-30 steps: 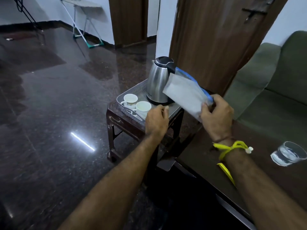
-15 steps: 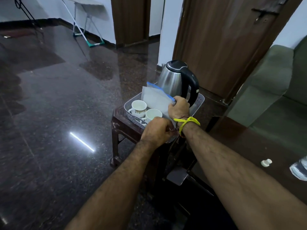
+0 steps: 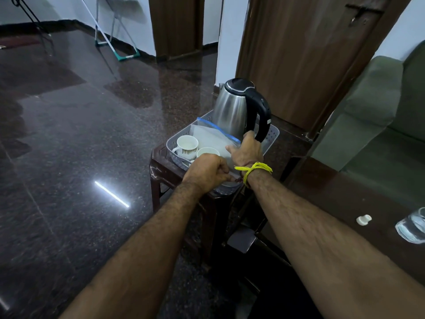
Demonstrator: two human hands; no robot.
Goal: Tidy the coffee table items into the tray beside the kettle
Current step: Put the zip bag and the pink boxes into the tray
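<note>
Moved since the earlier frames: bag (image 3: pixel 212 139), held up in front of the kettle a second ago, now sits low inside the tray (image 3: pixel 272 134), at frame centre.

Bag: clear zip pouch, blue seal strip uppermost, leaning between the cups and the kettle (image 3: pixel 232 109). Right hand (image 3: pixel 247 149) rests on its near right corner; fingers hidden behind the hand, so whether they grasp it cannot be told.

Left hand (image 3: pixel 208 168): fingers curled at the tray's near rim; what they grasp, if anything, cannot be told.

Cups (image 3: pixel 187 145): two, white, at the tray's left end, just beside the bag.

Progress, as judged: bag all but placed, release outstanding. Left to do: glass (image 3: pixel 411 229) and small white cap (image 3: pixel 363 219), lower right of frame, on the dark desk (image 3: pixel 340 194).

Edges and room: tray rests on a small brown stool (image 3: pixel 161 166) and overhangs its near corner. Tray looks crowded; little free floor shows beyond the bag. Kettle handle stands just right of the right hand. Open floor to the left; sofa (image 3: pixel 372 116) at right.
</note>
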